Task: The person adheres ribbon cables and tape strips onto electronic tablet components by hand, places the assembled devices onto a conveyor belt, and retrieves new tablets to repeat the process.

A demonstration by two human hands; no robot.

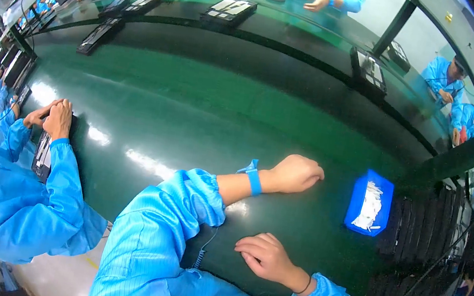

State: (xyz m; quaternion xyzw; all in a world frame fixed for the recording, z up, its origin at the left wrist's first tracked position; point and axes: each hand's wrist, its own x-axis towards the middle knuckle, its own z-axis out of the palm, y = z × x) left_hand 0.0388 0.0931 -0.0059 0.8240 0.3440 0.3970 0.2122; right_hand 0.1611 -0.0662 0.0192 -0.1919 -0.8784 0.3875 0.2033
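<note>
My left hand rests above the green tabletop, its fingers curled into a loose fist; nothing sticks out of it. A blue wrist strap circles that wrist, and a coiled blue cord hangs below the sleeve. Nearer to me, my right hand lies on the table with its fingers loosely stretched to the left, holding nothing that shows. A dark band is round the right wrist. To the right of both hands stands a blue bin with many small white strips in it, touched by neither hand.
At left, a co-worker's hands work over a dark flat device. Stacked black trays stand at the right edge. Beyond a dark rail, trays with pale parts lie on a far bench where other people in blue work.
</note>
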